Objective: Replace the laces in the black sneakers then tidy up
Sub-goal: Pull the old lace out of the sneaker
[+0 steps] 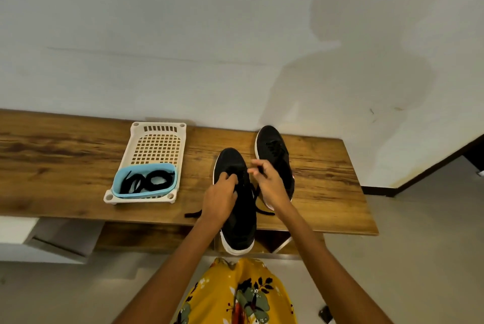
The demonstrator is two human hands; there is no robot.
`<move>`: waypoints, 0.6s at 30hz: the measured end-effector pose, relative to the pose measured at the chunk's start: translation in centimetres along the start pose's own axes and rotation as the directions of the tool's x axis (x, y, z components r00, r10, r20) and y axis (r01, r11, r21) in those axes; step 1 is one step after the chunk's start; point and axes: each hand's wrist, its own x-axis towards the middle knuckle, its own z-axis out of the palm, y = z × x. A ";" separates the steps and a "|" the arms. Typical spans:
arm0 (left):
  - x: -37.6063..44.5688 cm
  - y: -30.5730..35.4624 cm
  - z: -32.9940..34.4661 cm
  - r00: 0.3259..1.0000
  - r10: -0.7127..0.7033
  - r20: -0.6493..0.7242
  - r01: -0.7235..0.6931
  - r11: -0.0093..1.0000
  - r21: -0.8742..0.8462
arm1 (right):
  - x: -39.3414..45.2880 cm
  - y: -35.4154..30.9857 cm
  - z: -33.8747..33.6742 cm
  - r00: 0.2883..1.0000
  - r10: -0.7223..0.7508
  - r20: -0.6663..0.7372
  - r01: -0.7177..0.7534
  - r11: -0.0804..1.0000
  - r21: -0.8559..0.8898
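Two black sneakers with white soles stand on a wooden bench (65,156). The near sneaker (242,229) hangs its heel over the front edge; the far sneaker (273,148) stands behind it to the right. My left hand (221,196) rests on the near sneaker's lacing area with fingers curled on the lace. My right hand (267,180) pinches a black lace end (259,166) above the shoe. Loose lace ends trail to the left (192,214) and right of the shoe. More black laces (146,182) lie coiled in a blue bowl (119,182).
The blue bowl sits at the near end of a white perforated tray (157,145) on the bench, left of the sneakers. A white wall rises right behind the bench. Grey floor lies to the right and below. A small dark object (324,313) lies on the floor.
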 end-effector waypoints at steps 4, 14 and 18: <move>1.2 -0.3 0.0 0.999 -0.033 -0.023 0.031 0.997 -0.077 | -1.5 3.2 1.4 0.999 0.008 0.050 0.013 0.912 -0.411; 1.1 -2.1 -1.0 0.698 -0.520 0.492 0.622 0.103 -0.776 | -4.4 5.8 3.2 0.988 0.109 -0.105 -0.127 0.974 -0.187; 1.0 -1.1 -1.3 0.764 -0.533 0.363 0.579 0.318 -0.751 | -3.7 4.3 3.2 0.960 -0.212 -0.182 0.054 0.780 -0.624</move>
